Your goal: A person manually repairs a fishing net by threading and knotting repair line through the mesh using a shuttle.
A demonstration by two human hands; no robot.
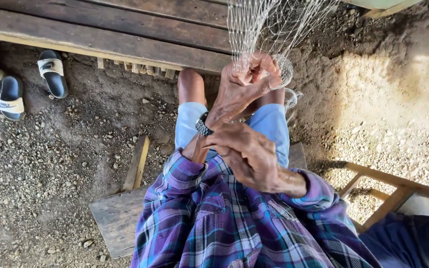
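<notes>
Two black and white slide sandals [31, 82] lie on the gravel at far left. I sit on a wooden plank [117, 218]. My left hand [239, 89], a wristwatch [203, 124] on its wrist, is closed, pinching the fishing net [254, 25] hanging over my knees. My right hand [247, 154] sits nearer me, fingers curled; I cannot tell what it grips.

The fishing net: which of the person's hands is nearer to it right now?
Left. The left hand is up at the fishing net, fingers gripping the mesh's lower edge. The right hand sits lower, near the left wrist and its watch, apart from the net.
</notes>
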